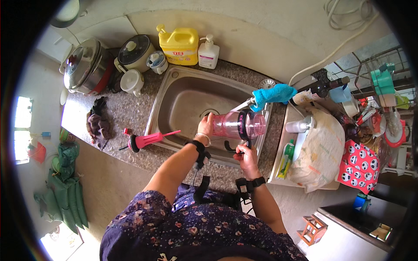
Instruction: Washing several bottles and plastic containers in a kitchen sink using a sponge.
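Observation:
A clear pink plastic bottle (227, 125) lies sideways over the right part of the steel sink (183, 98), its threaded mouth to the right. My left hand (205, 126) grips the bottle's base end. The black carrying handle (232, 150) of the bottle is in my right hand (248, 158). Just above the bottle, the faucet spout (242, 106) slants down, with a blue cloth (273, 95) wrapped around the faucet. The pink bottle lid (147, 140), with a straw and a black ring, lies on the counter to the left of the sink.
Behind the sink stand a yellow detergent jug (179, 45) and a white pump bottle (209, 53). Several pots, including a steel pot (86, 70), and a dark rag (98, 124) occupy the left counter (130, 104). At right, a plastic bag (318, 150) and a toothpaste tube (285, 160) lie on a ledge.

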Tool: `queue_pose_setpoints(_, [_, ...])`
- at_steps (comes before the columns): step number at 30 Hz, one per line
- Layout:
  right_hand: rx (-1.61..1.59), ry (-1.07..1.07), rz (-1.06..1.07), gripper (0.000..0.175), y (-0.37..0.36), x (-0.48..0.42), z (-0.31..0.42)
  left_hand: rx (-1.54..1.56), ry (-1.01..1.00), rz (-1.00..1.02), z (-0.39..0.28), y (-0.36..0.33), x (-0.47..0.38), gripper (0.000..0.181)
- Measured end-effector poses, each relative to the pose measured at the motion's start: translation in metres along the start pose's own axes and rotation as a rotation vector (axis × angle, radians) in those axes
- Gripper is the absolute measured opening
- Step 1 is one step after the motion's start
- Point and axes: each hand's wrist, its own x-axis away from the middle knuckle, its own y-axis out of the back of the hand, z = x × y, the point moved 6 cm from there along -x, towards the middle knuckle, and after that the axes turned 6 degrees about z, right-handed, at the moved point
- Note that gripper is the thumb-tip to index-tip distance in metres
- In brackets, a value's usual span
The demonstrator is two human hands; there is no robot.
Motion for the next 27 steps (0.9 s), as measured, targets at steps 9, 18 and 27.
queue_pose_setpoints(9, [-0.342, -0.094, 0.026, 0.011, -0.006, -0.017, -0.027, -0.677, -0.589, 0.004, -0.077, -0.052, 0.056, 0.048])
queue_pose_setpoints(18, [-0.472, -0.112, 0.115, 0.016, -0.002, 0.010, -0.030, 0.667, 0.305, 0.511, -0.025, -0.030, 0.016, 0.052])
queue_pose_setpoints(27, [-0.249, 0.023, 0.004, 0.016, -0.005, 0.018, -0.023, 0.366, 0.061, 0.251, -0.042, -0.029, 0.016, 0.033])
